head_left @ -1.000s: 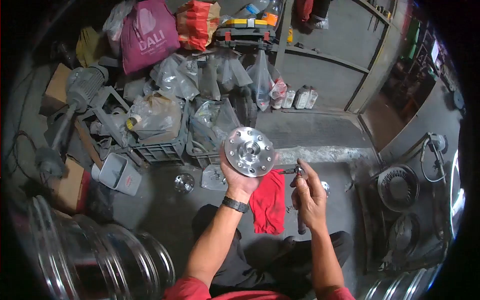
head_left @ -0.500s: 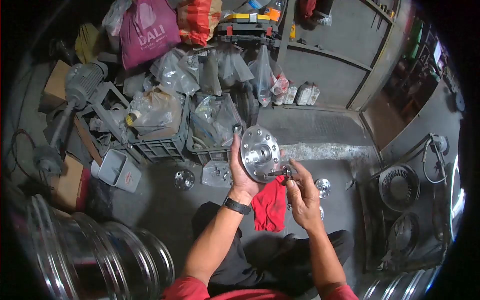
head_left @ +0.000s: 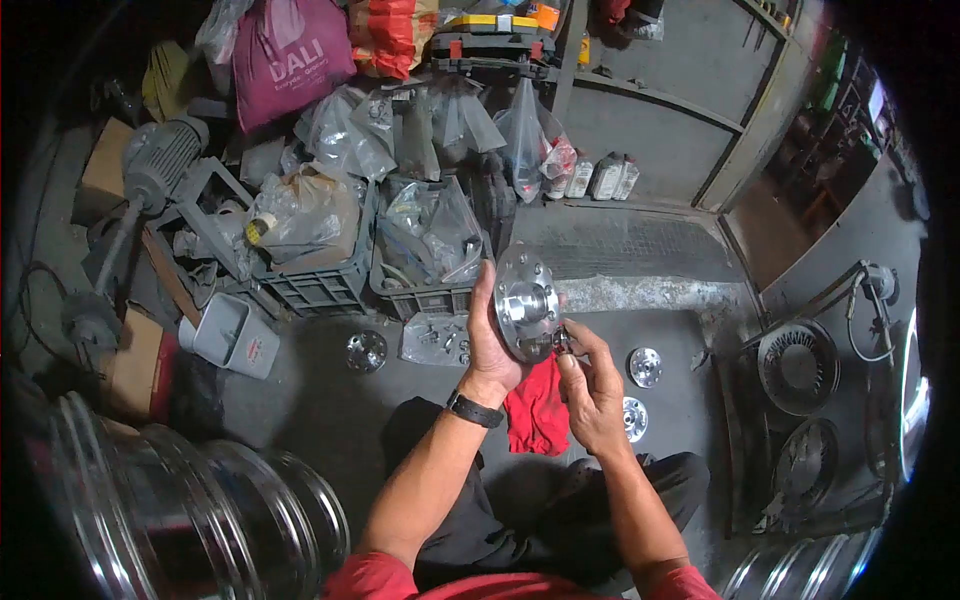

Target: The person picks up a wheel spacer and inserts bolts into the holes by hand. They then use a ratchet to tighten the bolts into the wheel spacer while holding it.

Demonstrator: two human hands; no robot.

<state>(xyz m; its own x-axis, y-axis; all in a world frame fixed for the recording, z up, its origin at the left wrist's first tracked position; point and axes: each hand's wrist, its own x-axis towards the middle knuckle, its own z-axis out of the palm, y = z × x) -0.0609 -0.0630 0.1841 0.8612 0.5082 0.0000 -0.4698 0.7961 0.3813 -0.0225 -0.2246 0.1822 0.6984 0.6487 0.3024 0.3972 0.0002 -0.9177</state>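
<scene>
My left hand (head_left: 488, 345) grips a shiny round metal flange (head_left: 522, 308) by its edge. The flange has a raised centre hub and a ring of holes, and stands tilted. At its lower right edge my right hand (head_left: 592, 395) pinches a small dark tool (head_left: 562, 342) between thumb and fingers. The tool's thin shaft is mostly hidden, apparently at one of the holes. Below the hands, a red cloth (head_left: 538, 410) lies on the floor. Similar metal discs rest around: one on the left (head_left: 366, 351), two on the right, an upper disc (head_left: 645, 367) and a lower disc (head_left: 634, 420).
A clear plastic bag (head_left: 432, 340) with small metal parts lies ahead. Beyond it stand filled crates (head_left: 320, 290). A grey bin (head_left: 235, 340) and large shiny wheel rims (head_left: 190, 500) are on the left. At right are dark wheel-like parts (head_left: 800, 370).
The flange has turned to a more edge-on angle. My right hand has moved slightly left, and the tool's shaft, visible before against the flange, is now mostly hidden.
</scene>
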